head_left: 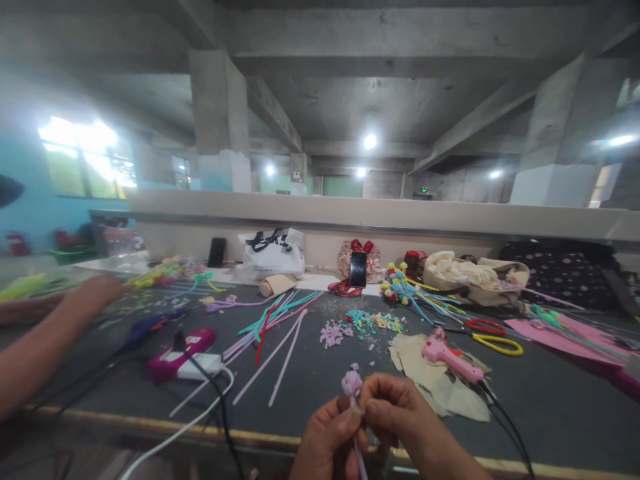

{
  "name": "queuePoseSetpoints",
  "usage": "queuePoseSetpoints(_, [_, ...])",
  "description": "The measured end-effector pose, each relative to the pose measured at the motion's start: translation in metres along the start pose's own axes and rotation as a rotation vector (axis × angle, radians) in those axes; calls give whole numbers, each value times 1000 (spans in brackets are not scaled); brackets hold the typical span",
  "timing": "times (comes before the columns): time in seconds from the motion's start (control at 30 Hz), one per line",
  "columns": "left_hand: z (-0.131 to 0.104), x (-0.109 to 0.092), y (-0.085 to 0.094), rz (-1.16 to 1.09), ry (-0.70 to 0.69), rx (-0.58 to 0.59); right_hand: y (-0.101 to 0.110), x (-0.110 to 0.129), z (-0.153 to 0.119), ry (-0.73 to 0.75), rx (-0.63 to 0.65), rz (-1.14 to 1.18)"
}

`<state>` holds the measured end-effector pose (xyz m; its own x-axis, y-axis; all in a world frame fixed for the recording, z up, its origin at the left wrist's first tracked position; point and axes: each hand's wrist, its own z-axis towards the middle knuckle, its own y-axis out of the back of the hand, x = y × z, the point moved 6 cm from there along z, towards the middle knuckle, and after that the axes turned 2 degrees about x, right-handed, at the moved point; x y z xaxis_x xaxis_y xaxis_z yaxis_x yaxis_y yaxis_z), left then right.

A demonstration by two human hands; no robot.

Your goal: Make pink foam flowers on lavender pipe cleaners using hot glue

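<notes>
A lilac pipe-cleaner flower [351, 383] stands upright on a lilac stem just beyond the table's front edge. My left hand [327, 437] is closed round the stem below the flower head. Fingers of my right hand [395, 407] are pinched together beside the stem, right under the head; what they hold, if anything, is too small to make out. Past the hands lie small lilac pieces [334, 335] and turquoise and yellow pieces [375, 321]. To the right, a pink glue gun [453, 359] rests on a cream cloth [425, 380].
Yellow- and red-handled scissors [497, 344] lie right. Loose stems [285, 360] and a magenta-white power strip [187, 357] with cables are left. Another person's arm [55, 333] reaches in at far left. A phone [358, 269], white bag [273, 253] and fabric basket [475, 280] stand behind.
</notes>
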<state>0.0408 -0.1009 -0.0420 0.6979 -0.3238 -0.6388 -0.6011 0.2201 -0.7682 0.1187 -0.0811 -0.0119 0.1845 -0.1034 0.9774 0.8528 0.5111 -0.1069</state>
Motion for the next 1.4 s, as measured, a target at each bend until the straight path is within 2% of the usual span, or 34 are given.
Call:
queuePoseSetpoints(0.2, [6, 4, 11, 14, 14, 13, 3, -11, 6, -62, -92, -64])
queuePoseSetpoints(0.33, [12, 4, 28, 46, -29, -59, 4, -13, 5, -105, -175, -88])
queuePoseSetpoints(0.43, [14, 3, 36, 78, -48, -95, 0, -12, 4, -82, -118, -45])
queuePoseSetpoints(0.57, [16, 6, 40, 162, -37, -81, -2, -14, 4, -78, -32, 30])
queuePoseSetpoints(0.63, [17, 8, 43, 204, -42, -86, 1, -16, 3, -98, -36, 37])
queuePoseSetpoints(0.7, [18, 8, 46, 229, -50, -112, 5, -14, 1, -93, -68, -64])
queuePoseSetpoints(0.8, [18, 7, 48, 269, -78, -152, 10, 9, -5, 73, -170, -446])
queuePoseSetpoints(0.9, [18, 4, 46, 282, -131, -159, -1, 33, -11, 329, -158, -802])
queuePoseSetpoints(1.0, [17, 2, 42, 234, -170, -151, -15, 37, -13, 507, -91, -982])
queuePoseSetpoints(1.1, [12, -2, 32, 165, -169, -121, -19, 33, -13, 576, -115, -1068])
queuePoseSetpoints(1.27, [2, -4, 26, 124, -47, -200, -10, 39, -22, 575, -215, -917])
queuePoseSetpoints(1.33, [-1, -2, 26, 116, 0, -212, -6, 40, -25, 512, -199, -837])
queuePoseSetpoints(1.4, [-2, 1, 25, 108, 40, -197, 1, 37, -24, 384, -188, -766])
